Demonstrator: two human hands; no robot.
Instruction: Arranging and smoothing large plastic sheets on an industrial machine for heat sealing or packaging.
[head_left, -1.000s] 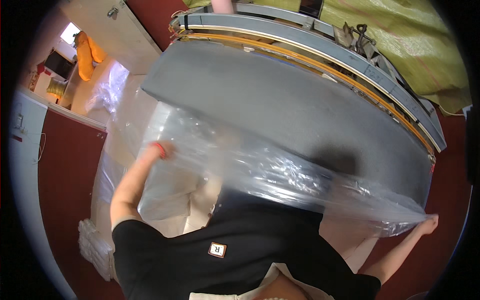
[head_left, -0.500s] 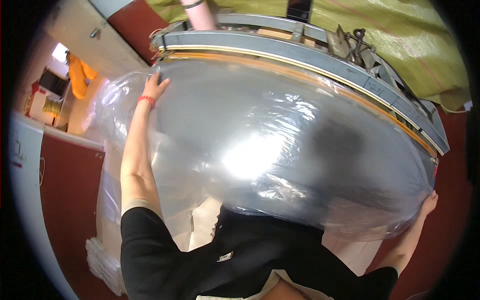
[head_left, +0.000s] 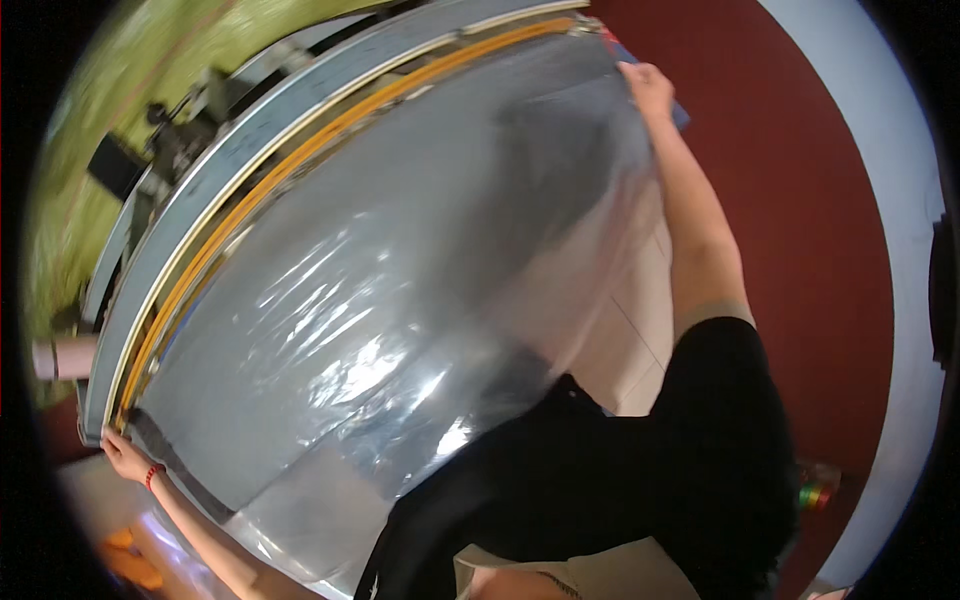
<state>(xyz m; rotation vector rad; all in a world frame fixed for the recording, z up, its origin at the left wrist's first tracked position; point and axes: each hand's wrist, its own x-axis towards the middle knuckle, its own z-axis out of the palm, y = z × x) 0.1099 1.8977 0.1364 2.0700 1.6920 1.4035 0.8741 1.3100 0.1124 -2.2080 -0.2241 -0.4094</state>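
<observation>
Well apart, left hand (head_left: 125, 458), right hand (head_left: 651, 92), clear film (head_left: 345, 380) between

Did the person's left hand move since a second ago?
Yes. The left hand moved toward the left end of the grey rail; before, it was farther away.

Pale tiled floor (head_left: 632, 350), red and pale-blue wall (head_left: 800, 250).
</observation>
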